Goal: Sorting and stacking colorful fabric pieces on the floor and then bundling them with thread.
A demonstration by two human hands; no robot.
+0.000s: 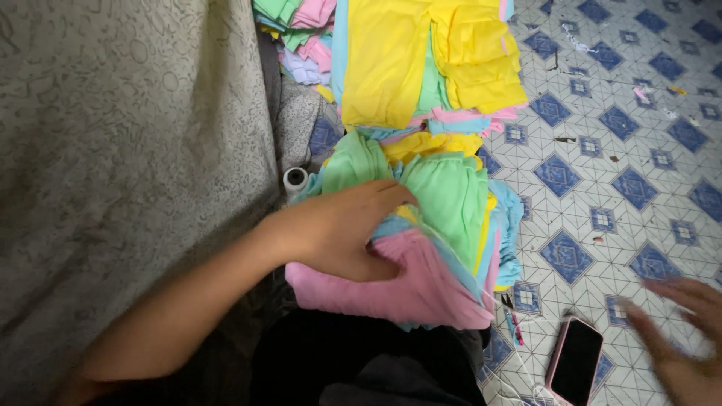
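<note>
My left hand lies on a stack of cloth pieces in pink, green, blue and yellow, its fingers pressed into the folds between a green piece and a pink piece. My right hand is blurred at the lower right, fingers spread, above the tiled floor and close to a phone with a pink case. It holds nothing.
A bigger pile of yellow, pink and green cloth lies further off at the top. A small white spool stands by a grey patterned fabric on the left. The floor has blue-and-white tiles with scraps on them.
</note>
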